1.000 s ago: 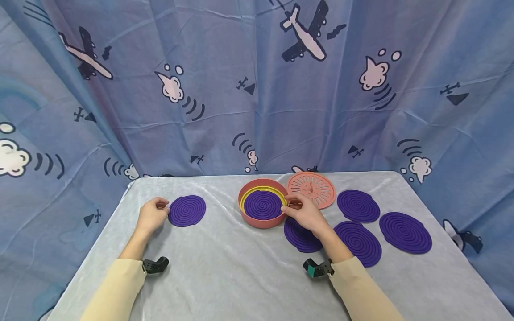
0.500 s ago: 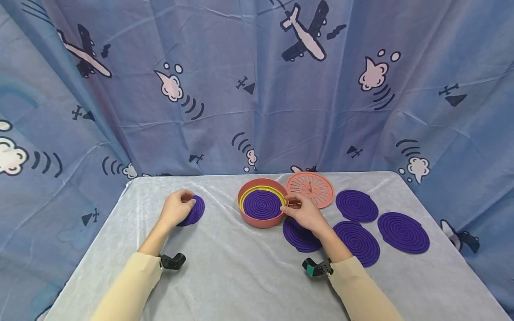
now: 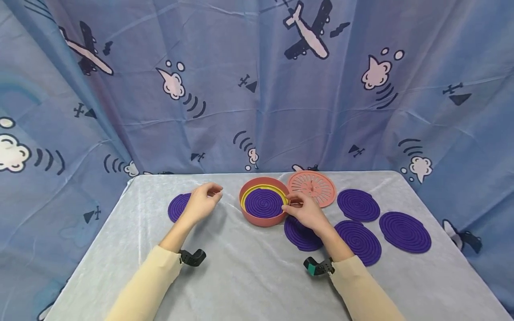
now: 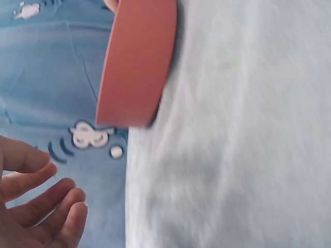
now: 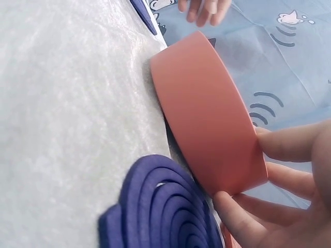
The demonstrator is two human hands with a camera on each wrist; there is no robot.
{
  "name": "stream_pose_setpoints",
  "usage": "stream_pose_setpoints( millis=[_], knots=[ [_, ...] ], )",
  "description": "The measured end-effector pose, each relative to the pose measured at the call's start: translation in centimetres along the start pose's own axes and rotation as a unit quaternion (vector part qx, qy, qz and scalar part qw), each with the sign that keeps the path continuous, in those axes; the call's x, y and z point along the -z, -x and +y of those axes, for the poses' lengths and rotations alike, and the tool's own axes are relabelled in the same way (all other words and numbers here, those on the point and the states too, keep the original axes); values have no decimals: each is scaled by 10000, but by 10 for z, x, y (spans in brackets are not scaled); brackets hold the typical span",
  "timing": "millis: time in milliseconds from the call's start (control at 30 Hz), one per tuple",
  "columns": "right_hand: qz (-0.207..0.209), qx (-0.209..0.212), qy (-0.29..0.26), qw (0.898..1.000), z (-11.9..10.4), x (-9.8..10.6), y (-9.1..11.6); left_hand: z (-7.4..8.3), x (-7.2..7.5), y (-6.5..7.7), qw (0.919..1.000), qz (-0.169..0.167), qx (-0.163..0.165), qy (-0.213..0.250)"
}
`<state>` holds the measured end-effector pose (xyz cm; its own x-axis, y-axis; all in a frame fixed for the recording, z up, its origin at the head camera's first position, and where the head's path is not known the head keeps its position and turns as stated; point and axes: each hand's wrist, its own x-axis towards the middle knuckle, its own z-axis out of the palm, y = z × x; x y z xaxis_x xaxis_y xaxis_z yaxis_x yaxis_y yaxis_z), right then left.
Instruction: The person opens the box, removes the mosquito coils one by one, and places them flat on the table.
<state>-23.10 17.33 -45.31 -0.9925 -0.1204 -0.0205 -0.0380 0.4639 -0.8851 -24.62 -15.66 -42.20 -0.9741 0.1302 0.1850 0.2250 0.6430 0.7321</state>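
Note:
A round terracotta mosquito coil box (image 3: pixel 263 222) stands mid-table with a yellow ring and a purple mosquito coil (image 3: pixel 263 203) inside. My right hand (image 3: pixel 308 213) grips its right rim; in the right wrist view, the thumb and fingers hold the wall of the box (image 5: pixel 204 108). My left hand (image 3: pixel 202 204) is in the air to the left of the box, apart from it, fingers loosely bent around nothing. In the left wrist view, the fingers (image 4: pixel 62 199) are separate from the box. Another purple coil (image 3: pixel 176 207) lies left, partly hidden by the left hand.
A slotted salmon-coloured lid (image 3: pixel 297 183) lies behind the right hand. Several purple coils (image 3: pixel 358 205) are spread on the right; one coil (image 3: pixel 299 235) is partly under the right forearm. A patterned curtain (image 3: pixel 257 89) hangs behind the table's far edge.
My left hand has moved right, from beside the left purple coil, across it, toward the box, with nothing in it. My right hand has stayed on the box's rim.

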Motion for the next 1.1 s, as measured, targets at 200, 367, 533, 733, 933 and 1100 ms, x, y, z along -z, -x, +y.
stream_pose_setpoints(
  millis=[200,367,533,733,933,1100],
  knots=[
    [-15,42,-43,10000,-1,-1,-1,21,-15,-6,9997,-132,-129,136],
    [-31,47,-37,10000,-1,-1,-1,34,-29,-14,9992,-151,-277,252],
    [-27,59,-26,10000,-1,0,-1,45,-43,-23,9982,-210,-487,293],
    [14,78,-24,10000,0,0,0,58,-56,-32,9972,-331,-602,300],
    [56,67,2,10000,-1,-1,0,65,-70,-43,9971,-517,-540,160],
    [54,90,-2,9999,-1,-2,0,66,-83,-52,9958,-798,-419,-164]
  ],
)
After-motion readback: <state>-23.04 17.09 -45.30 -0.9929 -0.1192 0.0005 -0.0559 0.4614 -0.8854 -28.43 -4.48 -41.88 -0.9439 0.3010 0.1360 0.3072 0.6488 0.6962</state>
